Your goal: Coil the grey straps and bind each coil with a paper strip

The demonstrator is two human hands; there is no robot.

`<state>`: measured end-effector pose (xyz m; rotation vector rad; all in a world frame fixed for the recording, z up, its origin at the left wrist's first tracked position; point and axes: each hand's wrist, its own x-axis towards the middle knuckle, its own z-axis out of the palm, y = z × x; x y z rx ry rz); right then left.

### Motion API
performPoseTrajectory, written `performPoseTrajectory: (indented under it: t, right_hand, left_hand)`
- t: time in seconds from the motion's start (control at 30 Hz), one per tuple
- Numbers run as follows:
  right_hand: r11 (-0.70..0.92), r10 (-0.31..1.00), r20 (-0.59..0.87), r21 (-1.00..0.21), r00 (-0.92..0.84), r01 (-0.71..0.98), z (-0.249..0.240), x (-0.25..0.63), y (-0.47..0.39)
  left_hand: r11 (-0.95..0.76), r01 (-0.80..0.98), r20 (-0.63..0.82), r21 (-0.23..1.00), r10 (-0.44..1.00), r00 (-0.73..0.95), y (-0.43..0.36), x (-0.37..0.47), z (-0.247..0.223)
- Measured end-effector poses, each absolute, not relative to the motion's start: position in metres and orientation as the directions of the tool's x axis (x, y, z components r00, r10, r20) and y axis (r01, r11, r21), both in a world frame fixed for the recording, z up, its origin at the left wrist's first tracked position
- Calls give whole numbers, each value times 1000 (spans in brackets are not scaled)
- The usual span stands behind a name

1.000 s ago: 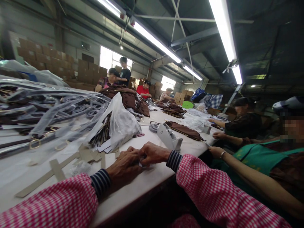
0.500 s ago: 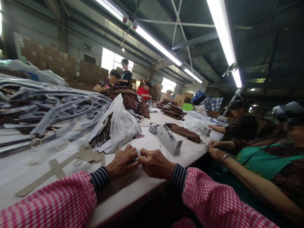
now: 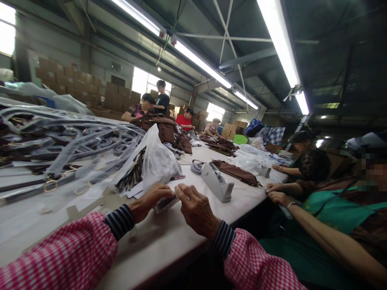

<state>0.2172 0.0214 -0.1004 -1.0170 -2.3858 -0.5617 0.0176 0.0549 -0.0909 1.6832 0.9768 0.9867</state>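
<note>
Shifted since half a sec ago: L hand (image 3: 148, 201) slightly left, R hand (image 3: 196, 207) tipped up w/ fingers straighter, small packet (image 3: 165, 204) more exposed. Gripping packet w/ L fingers, curled over its top. R fingers bunched, stretched toward L fingertips; can't say if pinching anything, thumb out of sight. Packet under L fingers, over table (image 3: 145, 251) near front edge; resting or just held up, unclear.

Judging by eye, seems like two-handed fiddling w/ packet. To do it well: steady w/ L, hold by edge, make short light moves w/ R. Prob. slippery if plastic, so don't squeeze hard or yank. Keep L sleeve (image 3: 72, 245) from dragging card strips (image 3: 111, 198).

Just beyond R hand: grey tape dispenser (image 3: 216, 183), dark mark on side, poss. letters, too small to read. Next to it, grey coil (image 3: 197, 168); farther left, white plastic bag (image 3: 161, 163) draped by a bunch of strips. Past dispenser, brown pouch (image 3: 234, 171), no readable label. Far left, wrapped straps (image 3: 75, 141) in a tangle w/ gold-coloured rings. To right, co-worker in green apron (image 3: 329, 205), hands well apart from own. At back, stacked cartons (image 3: 81, 86); print, if any, illegible at this range. No brand legible anywhere.
</note>
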Motion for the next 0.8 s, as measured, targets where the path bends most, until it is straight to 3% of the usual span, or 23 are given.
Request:
performPoseTrajectory:
  t: [0.1,0.2,0.4,0.67,0.8]
  right_hand:
    - [637,572,594,112,-565,763,-106,217,19]
    - [637,597,593,59,-541,768,-116,221,15]
    - [616,545,633,142,-549,775,-131,244,17]
    - [552,577,691,62,-435,831,-121,255,12]
    - [566,630,647,-4,-430,824,-114,265,2]
  left_hand:
    - [-181,143,103,973,895,435,54,18,-88]
    - [-213,128,131,969,876,465,54,19,-88]
    - [-181,28,140,983,845,517,50,36,-90]
    - [-169,-25,157,985,840,520,54,66,-71]
    - [-206,-1,179,978,845,504,52,76,-70]
